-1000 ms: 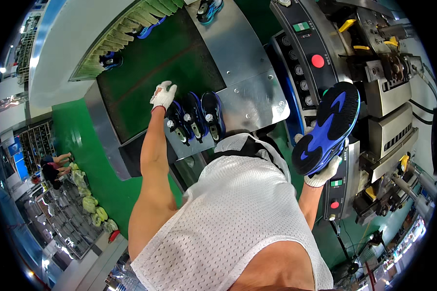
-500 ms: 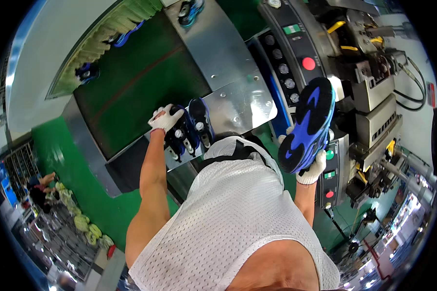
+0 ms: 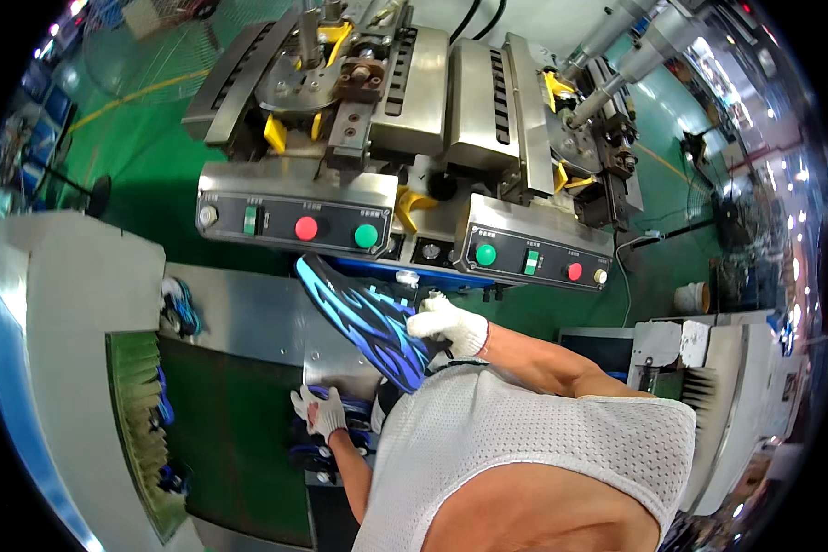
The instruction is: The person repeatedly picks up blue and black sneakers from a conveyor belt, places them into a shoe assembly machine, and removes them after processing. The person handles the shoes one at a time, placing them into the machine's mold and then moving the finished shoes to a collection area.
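Note:
My right hand (image 3: 451, 325), in a white knit glove, is closed on the heel end of a blue and black shoe (image 3: 363, 322). The shoe is in the air in front of the machine's front panel, its patterned side facing up and its toe to the far left. My left hand (image 3: 318, 412), gloved too, has its fingers apart beside several shoes (image 3: 350, 409) standing on the metal plate (image 3: 340, 361). It touches the nearest of them at its edge; my forearm and shirt hide part of this group.
Ahead stands a two-station machine with left (image 3: 294, 221) and right (image 3: 535, 253) button panels and steel clamps. To my left a green conveyor belt (image 3: 235, 432) runs under a fringed curtain (image 3: 138, 414), with more shoes there. Another shoe (image 3: 180, 306) lies on the metal ledge.
My view has turned right, toward the machine. The shoe in my right hand has rotated from showing its sole to showing its side. My left hand stays by the shoes on the plate.

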Motion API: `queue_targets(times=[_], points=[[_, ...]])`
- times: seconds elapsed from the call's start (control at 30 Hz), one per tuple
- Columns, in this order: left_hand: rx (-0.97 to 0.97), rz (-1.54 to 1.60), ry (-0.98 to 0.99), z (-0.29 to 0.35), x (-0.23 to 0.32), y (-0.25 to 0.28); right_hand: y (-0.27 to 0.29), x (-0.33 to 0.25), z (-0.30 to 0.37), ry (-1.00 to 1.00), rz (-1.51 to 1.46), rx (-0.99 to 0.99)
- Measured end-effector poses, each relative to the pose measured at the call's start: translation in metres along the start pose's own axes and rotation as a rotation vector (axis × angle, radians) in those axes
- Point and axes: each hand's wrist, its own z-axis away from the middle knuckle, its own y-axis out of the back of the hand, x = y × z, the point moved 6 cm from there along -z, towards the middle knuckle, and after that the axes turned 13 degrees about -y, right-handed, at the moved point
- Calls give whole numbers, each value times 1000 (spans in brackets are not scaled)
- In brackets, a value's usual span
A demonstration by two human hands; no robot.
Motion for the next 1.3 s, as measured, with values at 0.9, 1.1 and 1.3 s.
queue_targets(times=[0.9,1.1,1.3], points=[[21,1522,-436,25,226,131,-3,-30,6,263,384,13],[-80,1910,-257,41,257,121,-1,-27,11,260,603,222],[-42,1816,-333,39,253,117,11,-21,1,352,479,119]])
